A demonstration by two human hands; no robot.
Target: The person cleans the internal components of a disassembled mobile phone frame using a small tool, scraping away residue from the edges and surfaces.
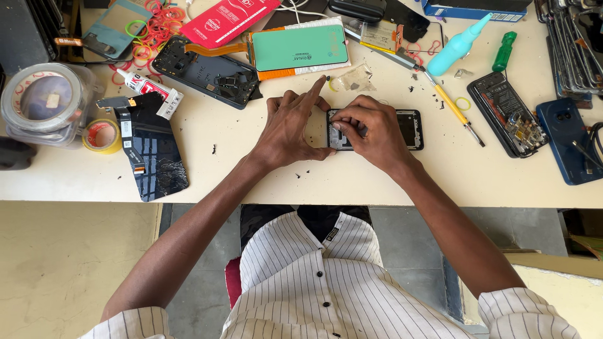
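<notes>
While both bare hands crowd over it, the small black rectangular phone frame point(408, 129) lies flat near the front edge of the cream worktable point(352, 182), only its right end showing past the knuckles. The left hand point(290, 129) rests palm-down at the frame's left end, forefinger stretched away toward the table's far side and the other fingers loosely curled; whether it grips anything cannot be made out. The right hand point(370, 132) is curled, fingertips pinched against the frame's left portion; what lies beneath them is hidden.

Along the right edge, a stack of dark phone bodies point(575, 44) is cut off, as is a blue phone back cover point(568, 141). Tiny dark specks dot the tabletop; below it runs a grey tiled floor point(408, 245) beside a pale yellow wall panel point(69, 263).

A clear plastic tub point(44, 103) at far left holds a roll of tape, its contents blurred through the lid, with a yellow tape roll point(102, 136) just beside it. A cracked black phone screen point(154, 157) lies near the left, an opened dark phone chassis point(210, 72) and a green-faced display panel point(298, 47) sit beyond the hands, and a turquoise squeeze bottle point(455, 45) and a green-handled screwdriver point(504, 51) rest to the right.
</notes>
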